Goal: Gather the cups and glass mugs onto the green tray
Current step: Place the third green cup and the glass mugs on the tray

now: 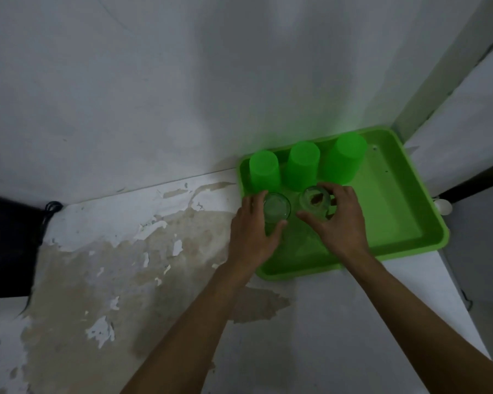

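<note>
The green tray (pixel 396 211) lies on a white surface against the wall. Three green cups stand upside down in a row along its far side: a left cup (pixel 264 173), a middle cup (pixel 302 164) and a right cup (pixel 345 157). In front of them, inside the tray, are two clear glass mugs. My left hand (pixel 251 231) is wrapped around the left glass mug (pixel 276 210). My right hand (pixel 342 220) grips the right glass mug (pixel 315 200) from the side and above. Both mugs stand close together, bases partly hidden by my fingers.
The surface (pixel 143 268) has peeling paint and brown stains to the left of the tray. A dark object (pixel 9 245) with a black cable sits at the far left. The wall rises right behind the tray; a dark bar (pixel 478 180) and a small white object lie at the right.
</note>
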